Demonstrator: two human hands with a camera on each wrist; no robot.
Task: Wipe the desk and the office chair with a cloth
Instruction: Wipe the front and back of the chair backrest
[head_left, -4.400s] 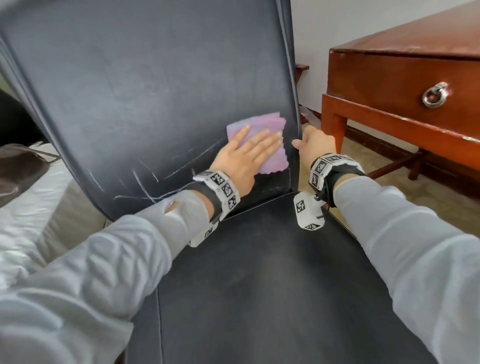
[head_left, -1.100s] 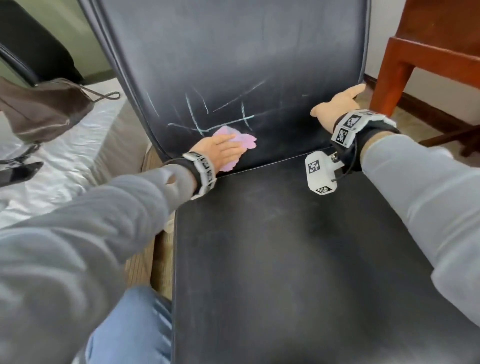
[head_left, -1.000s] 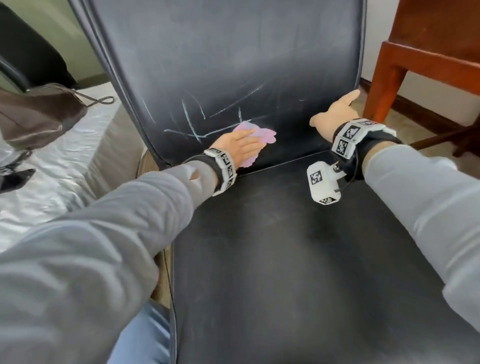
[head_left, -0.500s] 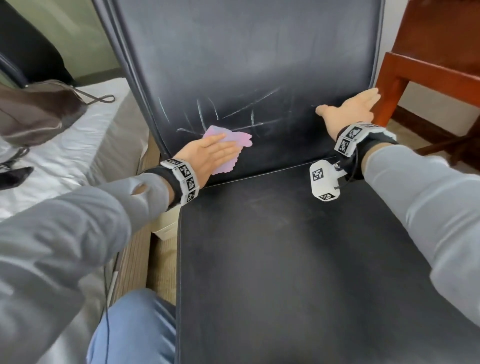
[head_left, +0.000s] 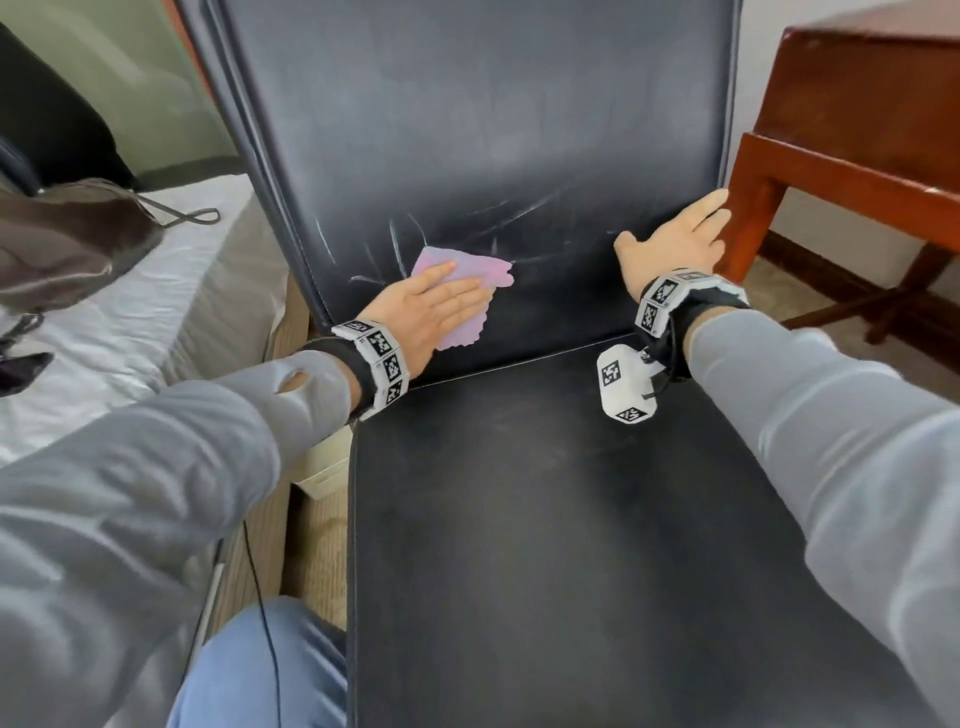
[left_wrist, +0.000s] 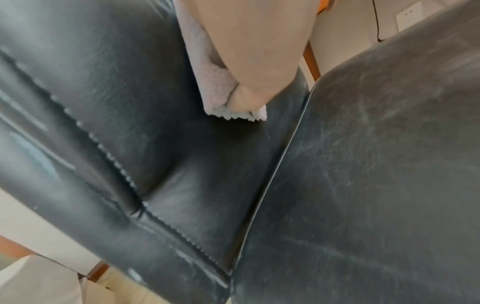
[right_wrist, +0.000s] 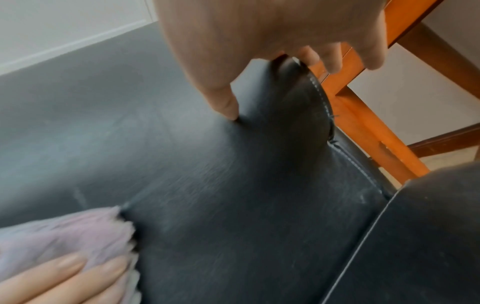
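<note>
A black leather office chair (head_left: 467, 130) faces me, its backrest scratched low down and its seat (head_left: 571, 545) below. My left hand (head_left: 441, 301) lies flat with straight fingers on a pink cloth (head_left: 483, 267), pressing it against the lower left of the backrest. The cloth (left_wrist: 215, 82) shows under the palm in the left wrist view, and its edge (right_wrist: 64, 232) under the fingers in the right wrist view. My right hand (head_left: 680, 239) rests on the backrest's lower right, thumb on the front, fingers (right_wrist: 335, 59) reaching past the side edge. The red-brown wooden desk (head_left: 857, 104) stands at the right.
A bed with a white sheet (head_left: 130, 312) lies on the left, with a dark brown bag (head_left: 67, 244) on it. A black cable (head_left: 260, 597) hangs by my blue-jeaned knee (head_left: 249, 670). The desk leg (head_left: 748, 208) stands close behind the chair's right edge. Carpeted floor shows right of the chair.
My left hand has slid the cloth back and forth along the lower backrest; since half a second ago it has moved a little to the right. The right hand has stayed at the right edge.
</note>
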